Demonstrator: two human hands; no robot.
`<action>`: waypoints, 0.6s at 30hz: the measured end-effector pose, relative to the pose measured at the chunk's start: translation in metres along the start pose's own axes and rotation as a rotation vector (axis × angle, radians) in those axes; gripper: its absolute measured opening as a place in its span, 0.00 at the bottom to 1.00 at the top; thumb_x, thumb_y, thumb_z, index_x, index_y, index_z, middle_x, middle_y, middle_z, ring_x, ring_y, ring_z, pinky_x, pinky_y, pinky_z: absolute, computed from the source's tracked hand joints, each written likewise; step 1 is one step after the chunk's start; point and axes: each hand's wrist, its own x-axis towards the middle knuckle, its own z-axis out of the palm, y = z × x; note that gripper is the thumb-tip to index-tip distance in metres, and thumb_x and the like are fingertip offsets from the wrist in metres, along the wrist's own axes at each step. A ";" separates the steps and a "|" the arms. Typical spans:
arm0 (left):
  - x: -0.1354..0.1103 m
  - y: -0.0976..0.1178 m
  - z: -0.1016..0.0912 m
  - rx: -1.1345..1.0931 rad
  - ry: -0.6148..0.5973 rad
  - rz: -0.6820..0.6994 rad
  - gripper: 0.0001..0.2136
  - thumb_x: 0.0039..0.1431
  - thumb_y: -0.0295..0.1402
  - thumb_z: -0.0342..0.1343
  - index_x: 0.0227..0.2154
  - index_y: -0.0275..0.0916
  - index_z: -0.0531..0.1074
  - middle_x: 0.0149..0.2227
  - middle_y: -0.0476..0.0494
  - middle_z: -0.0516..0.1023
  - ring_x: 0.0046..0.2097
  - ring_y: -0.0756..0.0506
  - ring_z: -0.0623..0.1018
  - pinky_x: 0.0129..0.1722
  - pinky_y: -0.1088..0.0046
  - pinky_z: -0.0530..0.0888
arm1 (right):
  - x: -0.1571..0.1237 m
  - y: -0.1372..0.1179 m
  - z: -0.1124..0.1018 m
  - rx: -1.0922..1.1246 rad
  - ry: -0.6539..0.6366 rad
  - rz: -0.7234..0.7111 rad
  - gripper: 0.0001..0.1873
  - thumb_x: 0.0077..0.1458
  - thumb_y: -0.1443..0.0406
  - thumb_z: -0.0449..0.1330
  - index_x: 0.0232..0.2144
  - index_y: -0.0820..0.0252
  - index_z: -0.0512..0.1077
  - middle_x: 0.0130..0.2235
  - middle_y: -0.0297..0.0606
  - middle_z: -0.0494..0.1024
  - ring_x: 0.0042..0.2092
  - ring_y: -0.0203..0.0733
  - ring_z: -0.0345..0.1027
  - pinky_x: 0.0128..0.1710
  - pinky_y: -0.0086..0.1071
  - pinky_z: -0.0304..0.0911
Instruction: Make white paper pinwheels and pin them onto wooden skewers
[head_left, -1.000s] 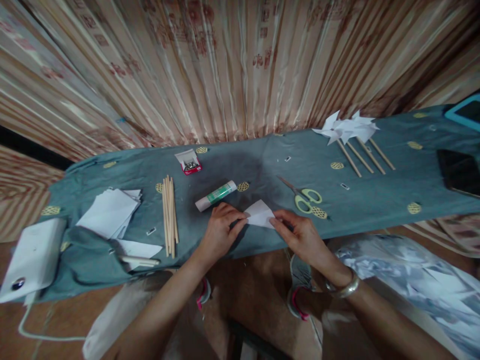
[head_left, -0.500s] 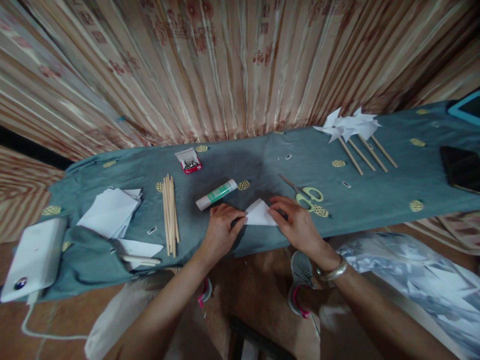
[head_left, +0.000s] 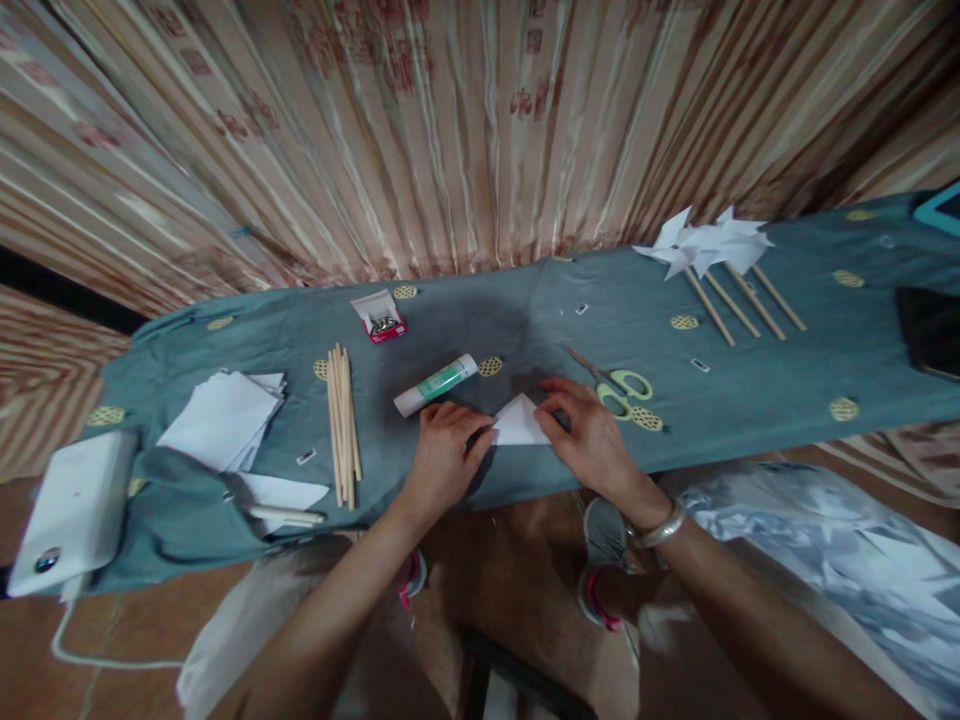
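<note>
A small white folded paper triangle (head_left: pixel 519 424) lies on the blue-grey cloth (head_left: pixel 480 330) near the front edge. My left hand (head_left: pixel 441 452) pinches its left corner, fingers curled. On the right side of the paper my right hand (head_left: pixel 592 436) presses down with the fingers together; a metal bangle sits on that wrist. A white-and-green glue stick (head_left: pixel 436 385) lies just behind my left hand. Green-handled scissors (head_left: pixel 616 385) lie right behind my right hand.
A bundle of wooden sticks (head_left: pixel 342 425) and a stack of white paper (head_left: pixel 223 420) lie at the left. A red box of pins (head_left: pixel 382 318) sits behind. Finished paper pinwheels (head_left: pixel 712 250) lie at the far right, a dark phone (head_left: pixel 930 330) beyond. A white device (head_left: pixel 71 510) rests far left.
The paper has been pressed flatter onto the cloth. My right hand slid left and forward over it, closer to the scissors; my left hand stayed at the left corner.
</note>
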 end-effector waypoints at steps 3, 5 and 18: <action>0.000 0.000 0.000 0.006 0.007 -0.003 0.07 0.64 0.33 0.55 0.39 0.39 0.77 0.36 0.44 0.80 0.42 0.42 0.75 0.48 0.57 0.65 | 0.001 0.000 0.002 -0.002 0.024 -0.002 0.07 0.56 0.65 0.57 0.26 0.56 0.71 0.48 0.46 0.78 0.51 0.51 0.70 0.53 0.47 0.64; 0.000 0.000 0.001 0.011 0.006 -0.003 0.07 0.64 0.33 0.56 0.39 0.39 0.77 0.36 0.44 0.80 0.42 0.42 0.75 0.48 0.57 0.65 | 0.001 0.000 0.004 -0.004 0.033 0.002 0.07 0.56 0.66 0.58 0.26 0.56 0.70 0.48 0.47 0.78 0.51 0.51 0.70 0.53 0.47 0.64; 0.003 -0.001 0.001 0.040 0.020 0.011 0.07 0.64 0.35 0.55 0.37 0.40 0.77 0.35 0.45 0.81 0.41 0.42 0.75 0.48 0.57 0.65 | 0.003 0.000 0.010 -0.052 0.090 -0.040 0.07 0.55 0.67 0.57 0.25 0.55 0.68 0.46 0.46 0.78 0.49 0.50 0.71 0.52 0.47 0.65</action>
